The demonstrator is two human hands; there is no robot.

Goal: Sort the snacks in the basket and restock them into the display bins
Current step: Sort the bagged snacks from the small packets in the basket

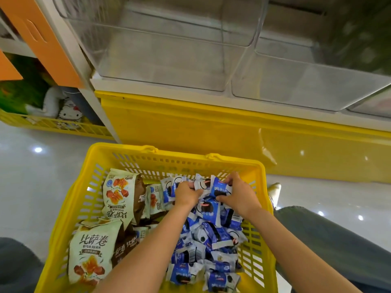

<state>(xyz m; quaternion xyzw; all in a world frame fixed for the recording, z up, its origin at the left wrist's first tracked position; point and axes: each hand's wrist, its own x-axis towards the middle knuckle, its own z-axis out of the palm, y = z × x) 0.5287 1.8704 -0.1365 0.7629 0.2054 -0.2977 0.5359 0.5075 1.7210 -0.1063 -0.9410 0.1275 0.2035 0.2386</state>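
Blue snack packs (211,240) lie heaped in the right half of the yellow basket (69,199), which sits on the floor. Larger beige bags (118,193) fill the left half. The left hand (187,194) is curled round a bunch of blue packs at the far end. The right hand (237,195) pinches more, thumb underneath. The packs look light, with crinkly, slick film, so a loose bunch would likely shed some. Better to clasp the bodies than the crimped ends. Transparent display bins (169,60) stand above.
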